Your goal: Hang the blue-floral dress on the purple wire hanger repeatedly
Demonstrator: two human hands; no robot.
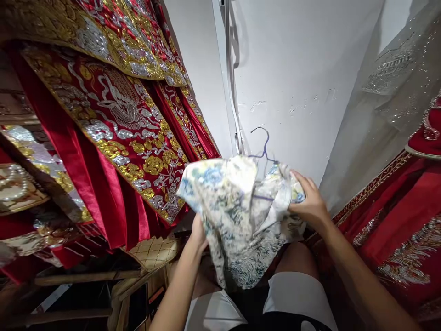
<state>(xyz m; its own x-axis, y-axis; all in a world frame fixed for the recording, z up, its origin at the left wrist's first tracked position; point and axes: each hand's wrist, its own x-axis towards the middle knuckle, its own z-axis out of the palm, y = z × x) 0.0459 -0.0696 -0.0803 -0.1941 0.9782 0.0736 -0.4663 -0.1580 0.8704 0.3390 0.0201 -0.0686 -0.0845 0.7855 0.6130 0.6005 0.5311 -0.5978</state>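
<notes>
So there's this blurry floral top (227, 216) smack in the middle of the frame, with a purple hanger (266, 143) inside it, hook poking out above the neckline. Right hand (308, 200) has thumb and fingers curled around its edge, center right. Left hand (199, 235) is at the lower left edge, fingers mostly behind the fabric, so can't tell how closed. Sparkly red embroidered outfit (138, 133) fills the upper left.

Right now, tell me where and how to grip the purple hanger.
Probably best to pinch the stem of the purple hanger, just under its hook, coming from above: that part stands up free of the floral garment, which hides much of the rest.
</notes>
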